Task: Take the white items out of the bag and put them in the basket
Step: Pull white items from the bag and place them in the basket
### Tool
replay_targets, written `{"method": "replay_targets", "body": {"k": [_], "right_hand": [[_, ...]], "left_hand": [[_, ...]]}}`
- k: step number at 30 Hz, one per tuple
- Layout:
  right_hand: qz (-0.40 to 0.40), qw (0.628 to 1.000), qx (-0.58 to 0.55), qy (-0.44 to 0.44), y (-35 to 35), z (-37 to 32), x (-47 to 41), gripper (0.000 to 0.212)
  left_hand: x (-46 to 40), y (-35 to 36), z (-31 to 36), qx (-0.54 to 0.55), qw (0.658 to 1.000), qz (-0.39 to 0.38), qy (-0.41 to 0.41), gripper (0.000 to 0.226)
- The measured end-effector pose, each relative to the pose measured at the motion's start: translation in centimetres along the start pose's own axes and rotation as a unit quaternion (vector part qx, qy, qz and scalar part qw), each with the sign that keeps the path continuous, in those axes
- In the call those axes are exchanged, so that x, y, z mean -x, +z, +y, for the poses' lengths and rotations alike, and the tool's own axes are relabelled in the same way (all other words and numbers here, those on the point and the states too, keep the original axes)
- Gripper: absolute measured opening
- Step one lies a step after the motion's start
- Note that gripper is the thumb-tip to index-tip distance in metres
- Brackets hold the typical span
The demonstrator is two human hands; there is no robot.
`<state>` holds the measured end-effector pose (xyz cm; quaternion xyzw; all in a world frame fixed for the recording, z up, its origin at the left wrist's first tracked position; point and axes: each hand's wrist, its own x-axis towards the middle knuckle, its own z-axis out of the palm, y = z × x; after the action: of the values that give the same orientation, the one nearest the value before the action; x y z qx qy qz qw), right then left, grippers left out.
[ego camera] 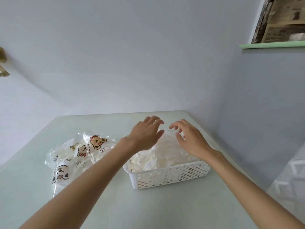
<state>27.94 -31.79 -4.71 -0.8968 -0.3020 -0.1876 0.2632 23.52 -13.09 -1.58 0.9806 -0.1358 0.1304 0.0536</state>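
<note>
Both hands hover over the basket (171, 177) on the desk (148, 209) — left hand (145, 134) and right hand (189, 139) with loose, empty grip, probably patting down the white items (165, 152). More wait in the bag (74, 156) beside it.

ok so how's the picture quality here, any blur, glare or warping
Head view: soft, even light, with no hard shadows on the table; the wide lens bends the forearms outward; the white items wash out against the basket; the left hand fingertips are slightly blurred; the bag shows mild sheen.
</note>
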Motion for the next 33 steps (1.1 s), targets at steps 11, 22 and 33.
{"method": "replay_targets", "body": {"k": [11, 22, 33], "right_hand": [[-0.448, 0.880, 0.025, 0.158, -0.3, 3.5, 0.1, 0.087], [-0.210, 0.966, -0.104, 0.107, -1.3, 3.4, -0.1, 0.052], [-0.140, 0.982, -0.024, 0.127, -0.9, 4.0, 1.0, 0.033]], "left_hand": [[0.8, 3.6, -1.0, -0.021, 0.954, -0.297, -0.048, 0.116], [0.3, 2.5, -0.7, -0.016, 0.963, -0.261, -0.069, 0.117], [2.1, 1.7, 0.2, 0.011, 0.975, -0.202, -0.091, 0.115]]}}
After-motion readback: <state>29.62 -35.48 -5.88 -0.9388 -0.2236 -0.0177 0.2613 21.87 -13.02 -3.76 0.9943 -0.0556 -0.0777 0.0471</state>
